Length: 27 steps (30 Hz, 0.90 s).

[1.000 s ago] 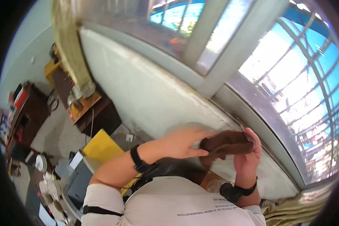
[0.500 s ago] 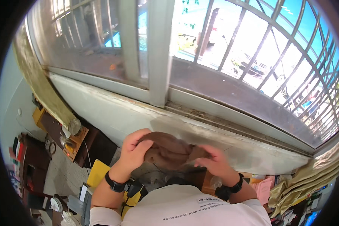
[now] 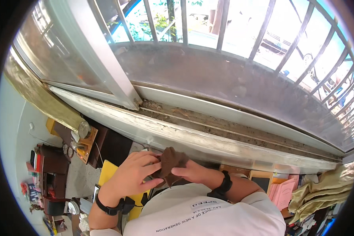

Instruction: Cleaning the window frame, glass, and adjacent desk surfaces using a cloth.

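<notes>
A brown cloth [image 3: 170, 162] is bunched up in front of my chest, below the window sill. My right hand [image 3: 188, 171] grips its right side, thumb pressed on the folds. At the cloth's left edge, the fingers of my left hand [image 3: 135, 173] curl onto it, with the thumb lower down and somewhat apart. Part of the cloth is hidden behind my fingers. Both wrists wear black straps.
Ahead runs a window sill with a dirty sliding track [image 3: 208, 122] and metal bars [image 3: 223, 25] beyond. A dark desk [image 3: 114, 145] with a glass jar [image 3: 84, 129] stands left. Pink folders [image 3: 281, 192] and a greenish curtain [image 3: 322, 188] are on the right.
The cloth has gone from spread between both hands to a smaller bundle. My hands have come closer together, and the view has shifted over the window.
</notes>
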{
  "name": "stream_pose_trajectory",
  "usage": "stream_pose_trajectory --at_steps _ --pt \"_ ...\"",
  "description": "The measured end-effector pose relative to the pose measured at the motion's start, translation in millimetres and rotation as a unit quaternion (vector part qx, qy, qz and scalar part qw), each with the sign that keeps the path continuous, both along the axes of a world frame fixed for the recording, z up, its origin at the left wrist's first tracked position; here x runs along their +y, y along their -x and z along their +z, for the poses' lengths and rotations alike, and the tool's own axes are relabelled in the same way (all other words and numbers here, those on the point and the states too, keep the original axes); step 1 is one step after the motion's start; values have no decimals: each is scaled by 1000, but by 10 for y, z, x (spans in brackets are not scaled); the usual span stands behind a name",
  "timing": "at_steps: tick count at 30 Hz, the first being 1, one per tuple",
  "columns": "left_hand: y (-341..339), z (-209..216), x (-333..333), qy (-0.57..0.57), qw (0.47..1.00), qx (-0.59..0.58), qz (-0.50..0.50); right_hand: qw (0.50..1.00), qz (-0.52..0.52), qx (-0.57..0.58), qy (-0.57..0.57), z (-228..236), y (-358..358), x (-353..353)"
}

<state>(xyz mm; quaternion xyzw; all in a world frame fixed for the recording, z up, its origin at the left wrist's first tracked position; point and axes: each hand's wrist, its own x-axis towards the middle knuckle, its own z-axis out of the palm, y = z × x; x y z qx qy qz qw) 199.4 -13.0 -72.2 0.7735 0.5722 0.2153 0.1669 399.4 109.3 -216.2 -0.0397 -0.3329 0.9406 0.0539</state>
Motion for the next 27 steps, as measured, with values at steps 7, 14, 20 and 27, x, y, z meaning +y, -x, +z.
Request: stream_pose_trajectory --at_steps 7,14,20,27 --pt "-246 53 -95 31 996 76 -22 983 -98 -53 -148 -82 -272 -130" --pt "-549 -181 -401 15 993 88 -83 878 -426 -120 -185 -165 -533 -792" --pt "-728 -224 -936 77 973 100 -191 793 -563 -154 -173 -68 -1020 -1157" --pt "-815 -76 -1369 52 978 108 -170 435 -804 -256 -315 -199 -2096 -830"
